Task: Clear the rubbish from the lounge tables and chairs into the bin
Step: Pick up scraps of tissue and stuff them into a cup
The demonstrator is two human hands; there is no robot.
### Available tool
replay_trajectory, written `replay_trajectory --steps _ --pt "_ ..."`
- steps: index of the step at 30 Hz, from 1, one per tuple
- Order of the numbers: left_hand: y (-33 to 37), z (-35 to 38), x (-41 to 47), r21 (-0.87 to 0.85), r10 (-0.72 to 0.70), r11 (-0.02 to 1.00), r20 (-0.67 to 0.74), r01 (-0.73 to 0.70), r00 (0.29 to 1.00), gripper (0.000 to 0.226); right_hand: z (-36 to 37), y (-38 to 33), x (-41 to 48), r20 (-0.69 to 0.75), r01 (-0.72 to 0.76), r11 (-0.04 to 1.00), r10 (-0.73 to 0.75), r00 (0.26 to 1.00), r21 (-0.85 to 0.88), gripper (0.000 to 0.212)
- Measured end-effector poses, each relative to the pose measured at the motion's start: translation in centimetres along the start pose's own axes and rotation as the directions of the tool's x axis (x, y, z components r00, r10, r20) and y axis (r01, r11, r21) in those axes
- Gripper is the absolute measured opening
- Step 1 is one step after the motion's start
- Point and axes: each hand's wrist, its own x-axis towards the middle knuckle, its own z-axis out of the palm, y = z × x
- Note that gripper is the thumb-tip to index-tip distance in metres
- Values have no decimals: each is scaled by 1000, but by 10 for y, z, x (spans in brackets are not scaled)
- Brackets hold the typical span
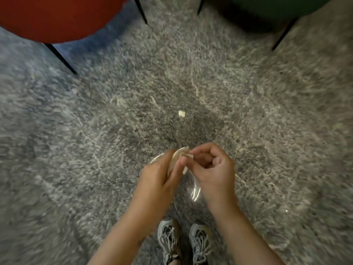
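Note:
I look down at a grey carpet (pixel 114 131). My left hand (pixel 162 175) holds pale paper scraps (pixel 178 154) together with a clear plastic cup (pixel 194 190) that shows below and between my hands. My right hand (pixel 210 167) has curled fingers that pinch a paper scrap at the top of the bundle. Both hands meet in the lower middle of the view, above my shoes. One small white paper scrap (pixel 181 113) lies on the carpet ahead of my hands. No bin is in view.
A red chair (pixel 57 18) with black legs stands at the upper left. A dark green chair (pixel 267 10) with black legs stands at the upper right. My two grey laced shoes (pixel 183 241) are at the bottom.

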Motion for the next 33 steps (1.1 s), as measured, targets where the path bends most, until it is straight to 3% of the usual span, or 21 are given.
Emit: replay_trajectory --steps 2,5,10,14,17,22,30,33 --pt "22 -24 0 32 30 999 15 -31 999 33 14 -25 2 43 -9 996 6 999 86 17" --pt "42 -50 8 55 54 997 31 -55 998 22 30 -50 11 35 67 998 -67 997 -9 22" --pt "49 -73 53 99 84 991 57 -89 995 37 38 -68 56 8 81 995 -81 997 -54 11" --pt "44 -88 117 161 81 984 -51 -72 995 21 31 -69 124 -34 102 992 -104 994 -72 8" --pt "40 -97 177 153 37 988 -110 -20 993 23 18 -53 192 -114 77 982 -98 989 -175 19" --pt "12 -100 271 168 -3 985 -141 27 990 28 -1 10 285 -140 18 899 -88 986 -438 26" --pt "-79 -77 366 152 -21 988 -130 41 991 28 -3 175 358 -170 -127 734 16 985 -667 34" --pt "-132 -57 392 113 -45 992 -98 56 994 13 -3 249 376 -145 -166 632 85 986 -757 36"
